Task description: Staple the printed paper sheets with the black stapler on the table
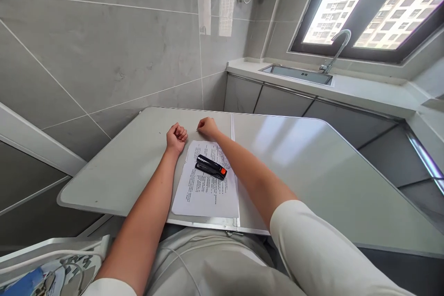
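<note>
The left hand [176, 138] is curling into a loose fist, knuckles up, resting on the table [114, 171] just at the top left corner of the paper [204, 189] and holding nothing that shows. The right hand [207, 127] is lying just beyond the paper's top edge, near the left hand but apart from it, fingers drawn together and pressing down; whether it is pinching anything is too small to tell. Between the 2 forearms, 1 printed sheet is lying flat, and 1 black stapler [211, 167] with an orange end is sitting on it at a slant. Farther off, 1 sink [294, 74] with 1 curved faucet [338, 48] is standing under 1 window [367, 9].
</note>
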Motion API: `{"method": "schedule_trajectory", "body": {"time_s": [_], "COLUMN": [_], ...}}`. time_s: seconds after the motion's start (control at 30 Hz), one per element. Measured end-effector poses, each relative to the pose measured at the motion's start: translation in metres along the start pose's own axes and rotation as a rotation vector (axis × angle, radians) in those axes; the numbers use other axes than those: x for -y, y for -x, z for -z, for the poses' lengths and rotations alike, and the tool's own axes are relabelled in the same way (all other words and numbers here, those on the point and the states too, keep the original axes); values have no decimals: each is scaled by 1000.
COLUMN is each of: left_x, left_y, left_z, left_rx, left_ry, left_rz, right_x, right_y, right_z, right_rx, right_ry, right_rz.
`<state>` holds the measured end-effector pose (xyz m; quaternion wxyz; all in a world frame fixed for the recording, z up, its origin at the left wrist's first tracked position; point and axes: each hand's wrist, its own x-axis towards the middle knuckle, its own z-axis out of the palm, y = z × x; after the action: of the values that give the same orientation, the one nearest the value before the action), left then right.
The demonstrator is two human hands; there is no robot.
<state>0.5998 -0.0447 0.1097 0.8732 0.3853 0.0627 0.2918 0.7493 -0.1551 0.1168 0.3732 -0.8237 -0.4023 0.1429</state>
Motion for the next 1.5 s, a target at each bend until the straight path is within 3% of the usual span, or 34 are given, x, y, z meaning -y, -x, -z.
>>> {"method": "schedule_trajectory", "body": {"time_s": [0.2,0.37,0.43,0.53,0.7,0.8,0.97,1.13,1.27,1.37,1.5], "left_x": [2,2,3,5,9,11,16,24,29,32,35], "left_y": [0,1,1,1,0,-1,2,5,3,3,4], "left_z": [-2,-2,-2,-1,-3,-4,-7,-12,-15,-13,-7], "left_rx": [6,-12,-25,-34,15,14,36,74,83,137,245], "left_ry": [-9,-20,-19,-24,-15,-38,-183,-281,-319,-497,-927], "left_rz": [-1,-14,-25,-25,-13,-17,-20,-36,-87,-77,-169], "right_x": [7,1,-16,-63,-152,-185,-204,-205,-213,-219,-219], "right_y": [-2,0,9,42,136,192,236,233,231,233,233], "right_z": [-9,8,27,72,164,194,187,169,173,180,184], "right_rx": [-1,-146,-216,-295,-389,-422,-367,-388,-383,-388,-393], "right_ry": [55,95,135,252,477,573,644,750,666,548,523], "right_rz": [-11,0,-21,-134,-375,-469,-460,-479,-429,-366,-339]}}
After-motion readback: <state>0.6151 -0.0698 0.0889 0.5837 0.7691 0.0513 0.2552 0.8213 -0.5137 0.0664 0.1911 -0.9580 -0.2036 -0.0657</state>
